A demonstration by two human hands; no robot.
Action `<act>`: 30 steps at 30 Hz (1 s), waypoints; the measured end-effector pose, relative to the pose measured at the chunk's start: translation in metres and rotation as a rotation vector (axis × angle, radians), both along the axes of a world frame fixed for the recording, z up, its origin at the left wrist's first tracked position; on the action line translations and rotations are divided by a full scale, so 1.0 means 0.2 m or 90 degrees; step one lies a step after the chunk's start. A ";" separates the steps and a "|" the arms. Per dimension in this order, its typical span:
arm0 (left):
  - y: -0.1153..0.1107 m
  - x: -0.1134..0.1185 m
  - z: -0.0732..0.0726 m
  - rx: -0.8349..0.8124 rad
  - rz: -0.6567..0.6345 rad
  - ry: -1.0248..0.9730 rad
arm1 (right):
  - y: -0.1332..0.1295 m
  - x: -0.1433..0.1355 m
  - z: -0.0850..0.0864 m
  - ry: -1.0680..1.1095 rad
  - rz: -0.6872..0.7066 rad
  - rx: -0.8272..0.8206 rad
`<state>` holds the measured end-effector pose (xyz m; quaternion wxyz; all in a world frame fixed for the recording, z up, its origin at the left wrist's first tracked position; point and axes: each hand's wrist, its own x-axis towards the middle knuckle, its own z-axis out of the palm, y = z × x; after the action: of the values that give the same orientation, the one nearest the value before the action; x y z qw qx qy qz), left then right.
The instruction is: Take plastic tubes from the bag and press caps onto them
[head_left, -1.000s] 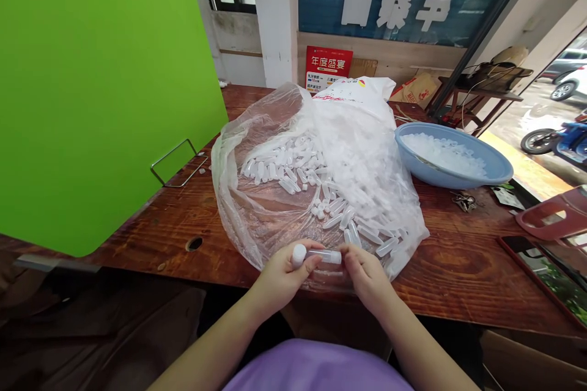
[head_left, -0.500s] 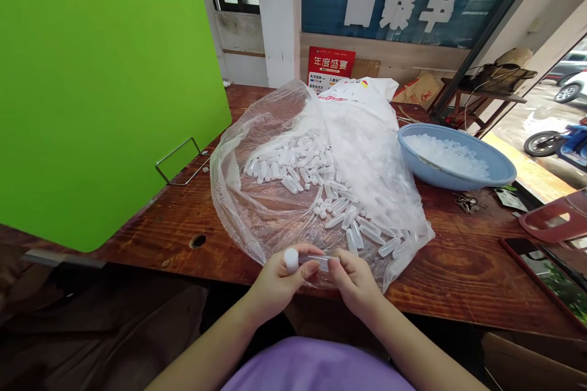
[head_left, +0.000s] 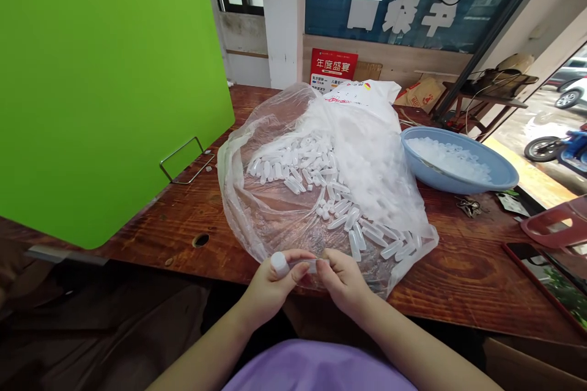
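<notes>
Near the table's front edge, my left hand [head_left: 270, 284] is closed round a clear tube [head_left: 309, 266] with a round white cap [head_left: 279, 264] at its left end. The fingertips of my right hand [head_left: 345, 281] pinch the tube's right end, so both hands share it. Just beyond them lies an open clear plastic bag [head_left: 270, 232]. Many small translucent tubes [head_left: 353, 219] and short white pieces [head_left: 323, 211] are spilled from it, with a bigger heap deeper inside. My fingers hide part of the held tube.
A blue basin [head_left: 504, 180] of small translucent parts stands at the right, with keys [head_left: 468, 206] before it. A phone [head_left: 550, 281] and a red plastic object [head_left: 559, 223] are at the far right. A large green panel [head_left: 105, 85] fills the left.
Both hands have shifted slightly left with the capped tube, still gripping it. The view has moved a little, so the table's things appear slightly further right.
</notes>
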<state>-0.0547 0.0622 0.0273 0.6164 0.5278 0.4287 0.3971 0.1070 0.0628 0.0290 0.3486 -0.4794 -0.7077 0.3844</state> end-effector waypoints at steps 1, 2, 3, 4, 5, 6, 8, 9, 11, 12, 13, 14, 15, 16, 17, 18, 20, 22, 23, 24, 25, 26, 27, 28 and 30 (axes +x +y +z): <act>0.00 -0.01 0.01 0.025 0.002 0.028 | 0.00 -0.01 -0.02 0.009 0.006 -0.021; 0.01 -0.02 0.02 0.051 -0.004 0.064 | 0.00 -0.02 -0.03 0.013 0.012 -0.035; 0.02 -0.03 0.03 0.073 -0.025 0.102 | 0.00 -0.03 -0.03 0.017 0.018 -0.042; 0.03 -0.05 0.05 0.091 -0.061 0.136 | 0.00 -0.03 -0.03 0.011 0.026 -0.042; 0.04 -0.06 0.07 0.102 -0.112 0.165 | 0.00 -0.02 -0.02 -0.014 0.036 -0.033; 0.05 -0.07 0.09 0.111 -0.173 0.191 | 0.01 -0.02 -0.01 -0.061 0.050 -0.019; 0.07 -0.08 0.12 0.131 -0.280 0.237 | 0.03 0.01 0.04 -0.210 0.093 0.012; 0.08 -0.07 0.13 0.146 -0.297 0.260 | 0.06 0.02 0.07 -0.293 0.111 0.021; 0.10 -0.05 0.13 0.167 -0.260 0.311 | 0.13 0.05 0.13 -0.415 0.102 0.017; 0.12 -0.03 0.13 0.168 -0.217 0.336 | 0.18 0.07 0.15 -0.452 0.073 0.012; 0.14 -0.01 0.12 0.165 -0.169 0.368 | 0.23 0.08 0.17 -0.478 0.033 0.010; 0.17 0.01 0.12 0.162 -0.126 0.409 | 0.29 0.09 0.18 -0.499 -0.009 0.010; 0.20 0.03 0.12 0.160 -0.092 0.454 | 0.34 0.10 0.18 -0.518 -0.042 0.014; 0.23 0.05 0.13 0.160 -0.065 0.499 | 0.40 0.10 0.16 -0.535 -0.061 0.019; 0.27 0.07 0.14 0.163 -0.046 0.538 | 0.44 0.10 0.15 -0.550 -0.071 0.022; 0.30 0.09 0.15 0.166 -0.036 0.567 | 0.47 0.09 0.12 -0.562 -0.075 0.023; 0.36 0.13 0.18 0.170 -0.033 0.602 | 0.51 0.07 0.08 -0.569 -0.076 0.024; 0.40 0.16 0.20 0.179 -0.031 0.636 | 0.51 0.06 0.06 -0.552 -0.082 0.028; 0.42 0.18 0.21 0.185 -0.031 0.651 | 0.50 0.07 0.06 -0.536 -0.089 0.029; 0.43 0.19 0.21 0.194 -0.035 0.662 | 0.49 0.09 0.07 -0.515 -0.099 0.028; 0.44 0.21 0.21 0.206 -0.044 0.671 | 0.47 0.12 0.09 -0.491 -0.114 0.023; 0.45 0.24 0.20 0.219 -0.059 0.676 | 0.46 0.17 0.10 -0.463 -0.132 0.015; 0.46 0.26 0.19 0.232 -0.077 0.681 | 0.43 0.21 0.12 -0.432 -0.152 0.006; 0.46 0.30 0.18 0.246 -0.096 0.686 | 0.41 0.26 0.14 -0.401 -0.171 -0.001; 0.47 0.37 0.14 0.277 -0.124 0.700 | 0.35 0.36 0.14 -0.340 -0.200 -0.010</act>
<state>0.0195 0.1559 0.0556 0.2157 0.8069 0.5430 0.0860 0.1785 0.1331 0.0572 0.2017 -0.6695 -0.6886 0.1920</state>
